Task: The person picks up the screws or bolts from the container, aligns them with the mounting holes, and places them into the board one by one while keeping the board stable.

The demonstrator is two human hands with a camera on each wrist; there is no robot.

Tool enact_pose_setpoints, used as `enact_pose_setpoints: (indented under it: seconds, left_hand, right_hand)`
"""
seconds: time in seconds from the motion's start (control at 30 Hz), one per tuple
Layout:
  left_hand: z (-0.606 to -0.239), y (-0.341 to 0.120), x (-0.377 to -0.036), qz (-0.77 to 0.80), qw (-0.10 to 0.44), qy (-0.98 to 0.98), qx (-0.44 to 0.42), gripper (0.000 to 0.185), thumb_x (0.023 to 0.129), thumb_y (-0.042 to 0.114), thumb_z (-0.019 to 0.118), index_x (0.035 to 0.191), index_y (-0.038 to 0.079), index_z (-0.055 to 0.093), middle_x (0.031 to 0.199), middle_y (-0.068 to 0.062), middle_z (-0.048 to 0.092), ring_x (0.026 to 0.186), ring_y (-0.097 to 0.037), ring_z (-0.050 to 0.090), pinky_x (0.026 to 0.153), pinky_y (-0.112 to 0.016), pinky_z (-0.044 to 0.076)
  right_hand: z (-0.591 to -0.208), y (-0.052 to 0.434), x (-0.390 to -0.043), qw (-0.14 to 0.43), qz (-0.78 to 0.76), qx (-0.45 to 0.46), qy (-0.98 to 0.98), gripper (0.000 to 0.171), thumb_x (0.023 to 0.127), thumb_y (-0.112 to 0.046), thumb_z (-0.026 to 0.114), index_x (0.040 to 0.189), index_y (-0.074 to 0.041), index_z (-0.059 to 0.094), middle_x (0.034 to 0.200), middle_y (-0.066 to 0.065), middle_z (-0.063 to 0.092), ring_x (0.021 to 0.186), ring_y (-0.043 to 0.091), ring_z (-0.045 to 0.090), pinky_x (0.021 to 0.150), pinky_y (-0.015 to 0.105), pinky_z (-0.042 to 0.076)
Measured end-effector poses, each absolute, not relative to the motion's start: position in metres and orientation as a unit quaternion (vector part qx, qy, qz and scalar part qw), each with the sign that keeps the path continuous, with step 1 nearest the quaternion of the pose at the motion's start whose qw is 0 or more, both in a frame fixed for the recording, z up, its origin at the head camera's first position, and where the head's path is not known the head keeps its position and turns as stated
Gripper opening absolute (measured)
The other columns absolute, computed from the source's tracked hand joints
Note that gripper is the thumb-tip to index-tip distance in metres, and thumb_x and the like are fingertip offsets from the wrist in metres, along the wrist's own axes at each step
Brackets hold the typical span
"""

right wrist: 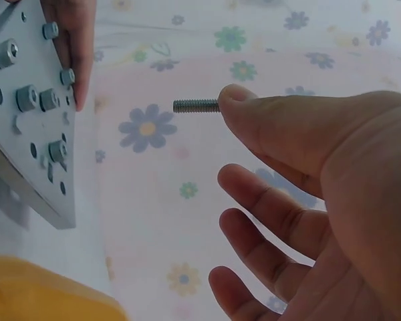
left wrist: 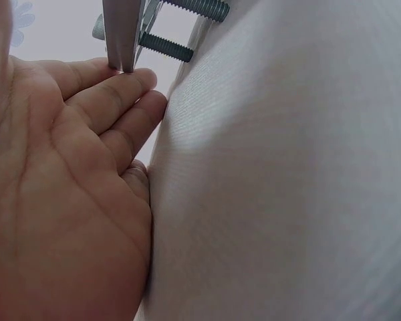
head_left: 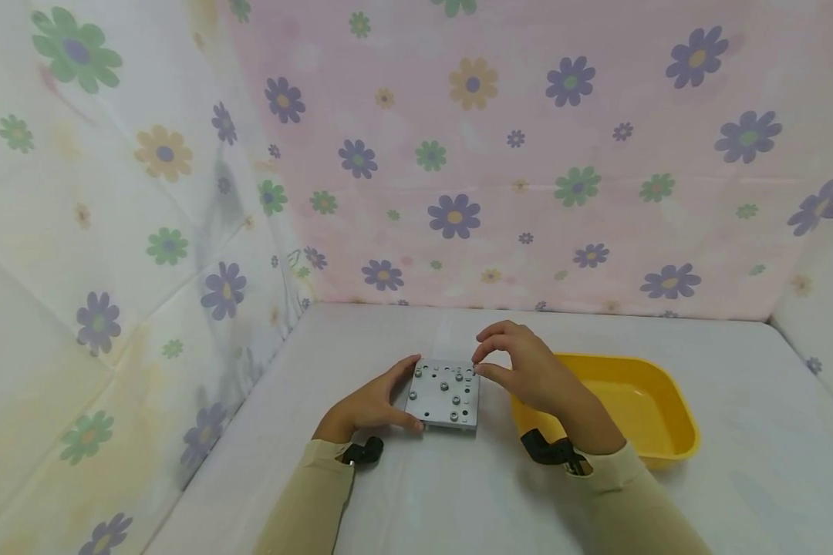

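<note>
A silver metal plate (head_left: 432,402) with several holes and socket head screws (head_left: 444,386) standing in it lies before me. My left hand (head_left: 369,402) grips it from the left, thumb at the near edge and fingers at the far corner. In the left wrist view the plate's edge (left wrist: 123,37) meets the fingertips, and threaded shanks (left wrist: 167,48) stick out from its underside. Near the plate's far right corner, my right hand (head_left: 527,368) pinches a screw (right wrist: 196,105) between thumb and forefinger. Its threaded end points toward the plate in the right wrist view; its head is hidden by the thumb.
A yellow plastic bin (head_left: 689,435) stands on the white table (head_left: 416,493) to the right, partly behind my right forearm. Flowered cloth (head_left: 416,254) hangs behind the table and along its sides.
</note>
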State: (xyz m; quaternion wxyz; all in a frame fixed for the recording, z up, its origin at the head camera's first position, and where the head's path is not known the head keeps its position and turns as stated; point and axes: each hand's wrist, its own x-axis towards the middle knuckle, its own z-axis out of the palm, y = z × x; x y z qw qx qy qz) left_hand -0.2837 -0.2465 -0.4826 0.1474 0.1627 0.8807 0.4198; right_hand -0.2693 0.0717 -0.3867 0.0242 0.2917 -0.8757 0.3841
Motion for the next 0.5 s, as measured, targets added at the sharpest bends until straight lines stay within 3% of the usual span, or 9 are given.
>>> enact_pose_setpoints:
  seconds: [0.5]
  left_hand:
    - [-0.48, -0.246, -0.285, 0.429, 0.146, 0.876, 0.166, 0.121, 0.062, 0.042, 0.099, 0.16, 0.03, 0.028, 0.165, 0.005, 0.036, 0.156, -0.018, 0.027, 0.128, -0.054, 0.015]
  right_hand:
    - [-0.404, 0.045, -0.27, 0.006, 0.354, 0.283, -0.891, 0.008, 0.095, -0.03, 0.077, 0.1, -0.024, 0.079, 0.137, -0.004, 0.059, 0.135, 0.025, 0.047, 0.116, 0.051, 0.042]
